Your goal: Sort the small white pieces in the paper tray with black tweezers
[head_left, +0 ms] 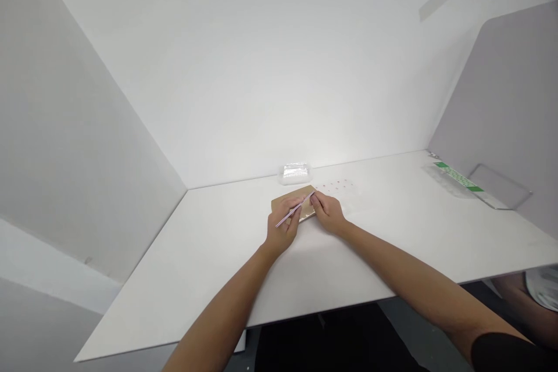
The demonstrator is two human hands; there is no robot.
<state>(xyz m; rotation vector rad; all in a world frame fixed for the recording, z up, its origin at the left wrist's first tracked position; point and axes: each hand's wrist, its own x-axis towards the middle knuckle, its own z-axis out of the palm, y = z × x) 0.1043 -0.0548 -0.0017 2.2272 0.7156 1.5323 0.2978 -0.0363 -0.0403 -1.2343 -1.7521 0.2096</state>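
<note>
A small brown card (285,203) lies on the white table (218,256) near the back wall. My left hand (283,226) rests on it, fingers closed around a thin pink stick (294,210) that slants up to the right. My right hand (328,213) is at the card's right end, fingers curled and pinched near the stick's upper tip. What the right fingers hold is too small to make out.
A clear plastic packet (296,172) sits by the back wall behind the card. A transparent sheet with small red dots (340,187) lies right of it. A clear tray with a green strip (462,180) stands at the far right beside a grey partition (505,104).
</note>
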